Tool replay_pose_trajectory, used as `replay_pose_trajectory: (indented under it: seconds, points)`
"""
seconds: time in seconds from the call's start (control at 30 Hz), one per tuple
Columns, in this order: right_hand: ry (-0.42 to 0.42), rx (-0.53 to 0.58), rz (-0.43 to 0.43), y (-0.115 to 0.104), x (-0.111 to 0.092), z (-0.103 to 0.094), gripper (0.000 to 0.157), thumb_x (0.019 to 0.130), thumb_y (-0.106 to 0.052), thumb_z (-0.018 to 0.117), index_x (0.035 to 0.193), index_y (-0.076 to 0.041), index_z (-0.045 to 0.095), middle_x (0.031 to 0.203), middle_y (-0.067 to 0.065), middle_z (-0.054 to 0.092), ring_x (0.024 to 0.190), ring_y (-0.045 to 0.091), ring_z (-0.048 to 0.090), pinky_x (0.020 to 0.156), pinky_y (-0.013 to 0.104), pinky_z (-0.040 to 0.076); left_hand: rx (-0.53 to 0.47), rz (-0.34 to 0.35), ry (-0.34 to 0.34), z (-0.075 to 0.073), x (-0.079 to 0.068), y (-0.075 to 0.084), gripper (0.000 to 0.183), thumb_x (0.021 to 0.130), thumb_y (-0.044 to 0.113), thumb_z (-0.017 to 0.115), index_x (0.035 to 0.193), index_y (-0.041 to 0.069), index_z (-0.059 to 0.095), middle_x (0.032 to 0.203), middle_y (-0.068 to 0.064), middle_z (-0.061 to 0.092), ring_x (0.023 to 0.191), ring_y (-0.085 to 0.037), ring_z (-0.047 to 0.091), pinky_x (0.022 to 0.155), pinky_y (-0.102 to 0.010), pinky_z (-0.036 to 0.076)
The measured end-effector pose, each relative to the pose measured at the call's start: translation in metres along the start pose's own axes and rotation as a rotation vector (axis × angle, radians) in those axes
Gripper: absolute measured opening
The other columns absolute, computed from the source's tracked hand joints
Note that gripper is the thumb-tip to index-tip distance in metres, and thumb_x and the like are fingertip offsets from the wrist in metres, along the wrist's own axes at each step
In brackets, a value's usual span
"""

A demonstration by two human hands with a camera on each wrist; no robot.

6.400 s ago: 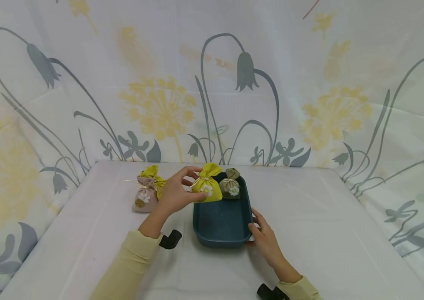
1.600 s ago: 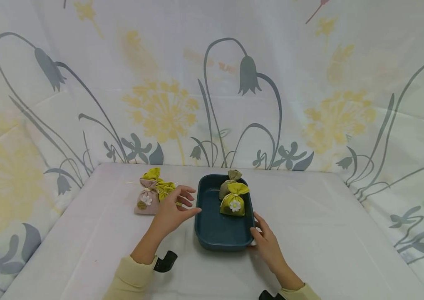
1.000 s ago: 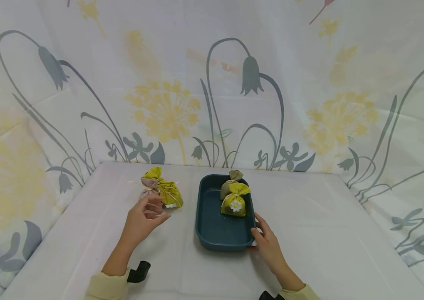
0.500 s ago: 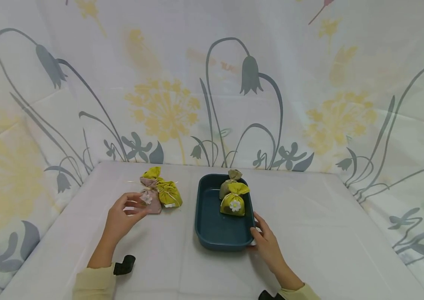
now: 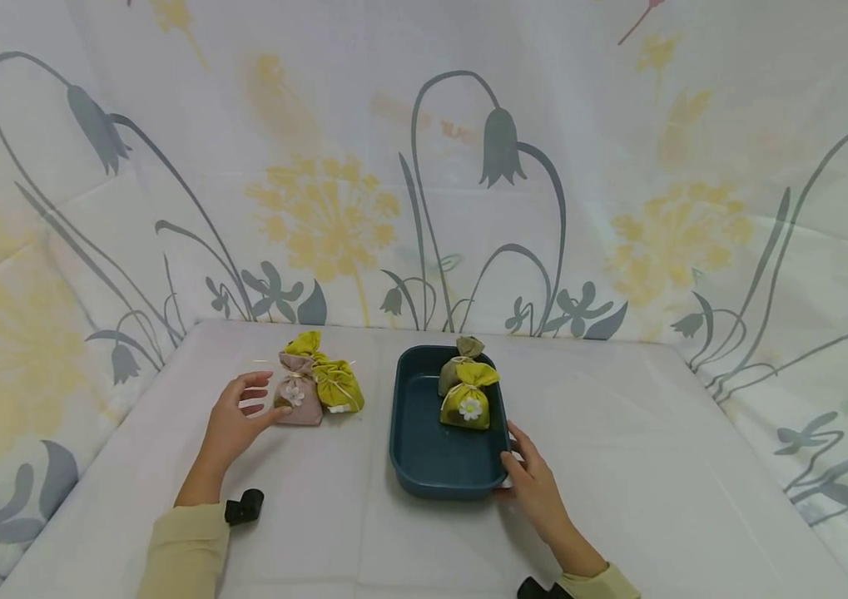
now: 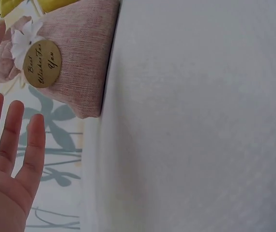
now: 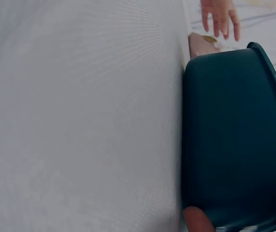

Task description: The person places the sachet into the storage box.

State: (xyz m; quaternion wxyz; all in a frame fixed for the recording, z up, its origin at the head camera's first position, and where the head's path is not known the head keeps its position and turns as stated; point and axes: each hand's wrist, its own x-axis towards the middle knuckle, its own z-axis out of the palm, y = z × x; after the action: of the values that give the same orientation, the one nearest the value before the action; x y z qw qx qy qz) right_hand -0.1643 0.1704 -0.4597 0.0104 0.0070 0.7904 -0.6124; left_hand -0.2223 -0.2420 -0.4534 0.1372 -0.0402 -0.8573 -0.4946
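My left hand is beside a pink drawstring pouch, its fingers spread and holding nothing. In the left wrist view the pouch carries a white flower and a round gold "Best Wishes For You" tag. Two yellow-green pouches, one nearer and one behind, sit against the pink one. With my right hand I grip the right side of a dark teal tray. Inside it, a yellow-green pouch with a white flower stands before an olive pouch, which it partly hides.
A white cloth covers the table. Behind it hangs a white curtain printed with grey and yellow flowers. Black wrist cameras sit on the left cuff and the right cuff.
Earlier my left hand held a yellow-green pouch over the tray; that pouch now stands inside. The emptied hand has travelled left to the pink pouch. My right hand has stayed at the tray.
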Motion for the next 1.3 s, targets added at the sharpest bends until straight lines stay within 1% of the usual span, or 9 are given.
replay_pose_trajectory:
  seconds: [0.13, 0.3, 0.47, 0.57, 0.8, 0.93, 1.1, 1.2, 1.3]
  points:
    - [-0.003, 0.004, -0.004, -0.001, 0.0, 0.0, 0.049, 0.098, -0.009, 0.042, 0.145, -0.007, 0.029, 0.136, 0.028, 0.037, 0.115, 0.044, 0.046, 0.064, 0.041, 0.055, 0.01, 0.0, -0.035, 0.001, 0.005, -0.006, 0.066, 0.078, 0.022, 0.076, 0.132, 0.004, 0.043, 0.13, -0.019, 0.041, 0.116, -0.036, 0.044, 0.093, -0.048, 0.041]
    - [-0.002, -0.003, -0.001, -0.002, -0.001, 0.0, 0.048, 0.098, -0.009, 0.042, 0.145, -0.006, 0.029, 0.136, 0.028, 0.037, 0.115, 0.045, 0.046, 0.064, 0.041, 0.055, 0.01, 0.005, -0.108, 0.0, 0.011, -0.009, 0.07, 0.079, 0.019, 0.076, 0.137, 0.006, 0.04, 0.135, -0.023, 0.035, 0.12, -0.041, 0.039, 0.095, -0.052, 0.038]
    - [-0.002, 0.009, -0.001, -0.001, 0.0, -0.001, 0.048, 0.098, -0.009, 0.042, 0.145, -0.008, 0.029, 0.137, 0.027, 0.036, 0.116, 0.044, 0.046, 0.064, 0.041, 0.055, 0.009, -0.01, -0.189, 0.0, 0.018, -0.01, 0.073, 0.079, 0.015, 0.075, 0.14, 0.009, 0.036, 0.136, -0.024, 0.036, 0.12, -0.045, 0.04, 0.093, -0.054, 0.039]
    - [0.0, 0.007, -0.001, -0.001, 0.0, -0.001, 0.048, 0.098, -0.009, 0.042, 0.144, -0.008, 0.03, 0.137, 0.027, 0.037, 0.116, 0.044, 0.046, 0.064, 0.041, 0.055, 0.013, -0.014, -0.218, 0.002, 0.022, -0.01, 0.076, 0.078, 0.011, 0.076, 0.141, 0.01, 0.035, 0.136, -0.025, 0.036, 0.119, -0.046, 0.042, 0.092, -0.053, 0.041]
    - [0.003, 0.0, -0.005, -0.001, -0.001, -0.001, 0.048, 0.098, -0.01, 0.042, 0.145, -0.008, 0.03, 0.136, 0.026, 0.037, 0.116, 0.043, 0.047, 0.065, 0.04, 0.055, 0.037, -0.043, -0.243, 0.006, 0.026, -0.008, 0.08, 0.078, 0.008, 0.075, 0.144, 0.013, 0.029, 0.136, -0.027, 0.036, 0.116, -0.046, 0.043, 0.091, -0.053, 0.04]
    - [0.0, 0.007, -0.008, -0.001, -0.001, -0.001, 0.049, 0.098, -0.01, 0.042, 0.145, -0.009, 0.03, 0.137, 0.026, 0.037, 0.116, 0.043, 0.046, 0.064, 0.04, 0.055, 0.079, -0.081, -0.248, 0.007, 0.026, -0.007, 0.081, 0.079, 0.015, 0.076, 0.144, 0.017, 0.028, 0.133, -0.026, 0.04, 0.115, -0.043, 0.044, 0.089, -0.053, 0.041]
    - [0.001, 0.0, 0.002, -0.003, -0.001, -0.001, 0.049, 0.097, -0.011, 0.042, 0.145, -0.009, 0.03, 0.137, 0.026, 0.037, 0.117, 0.043, 0.045, 0.065, 0.04, 0.055, 0.107, -0.147, -0.23, 0.005, 0.026, -0.006, 0.086, 0.074, 0.03, 0.079, 0.144, 0.019, 0.03, 0.129, -0.024, 0.044, 0.113, -0.04, 0.046, 0.085, -0.051, 0.043]
    - [-0.003, -0.002, 0.006, -0.003, -0.002, -0.001, 0.05, 0.098, -0.011, 0.042, 0.145, -0.008, 0.028, 0.138, 0.026, 0.035, 0.118, 0.043, 0.045, 0.065, 0.041, 0.055, 0.128, -0.162, -0.219, 0.005, 0.026, -0.005, 0.087, 0.072, 0.034, 0.08, 0.143, 0.019, 0.032, 0.128, -0.022, 0.045, 0.112, -0.038, 0.047, 0.084, -0.05, 0.044]
    - [-0.005, -0.005, 0.009, -0.002, -0.001, -0.001, 0.05, 0.098, -0.012, 0.042, 0.145, -0.008, 0.028, 0.139, 0.026, 0.035, 0.118, 0.043, 0.045, 0.066, 0.041, 0.055, 0.148, -0.156, -0.206, 0.005, 0.026, -0.005, 0.087, 0.071, 0.034, 0.081, 0.142, 0.019, 0.034, 0.126, -0.02, 0.046, 0.111, -0.037, 0.048, 0.083, -0.049, 0.045]
